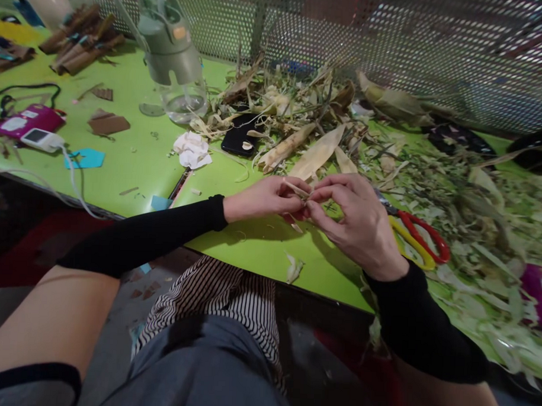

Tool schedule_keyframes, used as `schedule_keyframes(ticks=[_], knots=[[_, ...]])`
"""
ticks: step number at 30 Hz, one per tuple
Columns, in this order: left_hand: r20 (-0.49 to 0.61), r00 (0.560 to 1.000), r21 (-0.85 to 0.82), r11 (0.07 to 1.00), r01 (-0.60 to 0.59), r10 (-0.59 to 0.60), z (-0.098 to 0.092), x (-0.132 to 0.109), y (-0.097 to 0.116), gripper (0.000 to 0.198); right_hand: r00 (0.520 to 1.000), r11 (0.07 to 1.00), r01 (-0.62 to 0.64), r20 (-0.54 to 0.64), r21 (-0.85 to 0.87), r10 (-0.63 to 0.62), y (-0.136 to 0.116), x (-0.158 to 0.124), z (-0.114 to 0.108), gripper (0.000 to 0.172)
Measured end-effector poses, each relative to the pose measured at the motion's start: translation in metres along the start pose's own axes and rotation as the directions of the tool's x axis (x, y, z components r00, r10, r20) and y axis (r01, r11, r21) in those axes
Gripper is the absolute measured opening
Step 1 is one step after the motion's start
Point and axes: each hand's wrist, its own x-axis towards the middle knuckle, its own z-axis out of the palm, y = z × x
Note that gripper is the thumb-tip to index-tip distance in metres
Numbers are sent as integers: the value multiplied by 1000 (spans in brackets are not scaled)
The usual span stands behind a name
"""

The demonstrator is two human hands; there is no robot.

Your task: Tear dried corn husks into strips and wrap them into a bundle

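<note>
My left hand (264, 198) and my right hand (357, 221) meet above the front of the green table (134, 157). Both pinch a thin pale strip of dried leaf (298, 190) between thumb and fingers, fingertips almost touching. Both forearms wear black sleeves. Red and yellow handled scissors (418, 238) lie on the table just right of my right hand. A heap of dried husks and leaves (309, 127) lies beyond my hands.
A black phone (238, 137) and crumpled white tissue (191, 150) lie left of the heap. A grey jug (173, 57) stands at the back. A pink device (27, 120), white charger with cable, brown rolls and perforated metal screen (392, 35) surround the table.
</note>
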Motion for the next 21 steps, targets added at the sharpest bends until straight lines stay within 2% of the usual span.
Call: schedule_keyframes(ticks=[5,9,16,21], knots=[[4,1000,14,1000,13,-13,0,1,2,18,999,998,-47,28,40,46,3,0,0,5],[33,999,12,999,32,-33,-2,1,2,23,998,999,10,59,36,-13,8,1,-1,8],[109,992,52,997,59,-65,-11,0,1,18,991,995,-36,133,90,24,14,1,-5,13],[112,991,61,996,62,-69,-14,-2,4,24,990,996,30,135,83,-41,10,4,-10,21]])
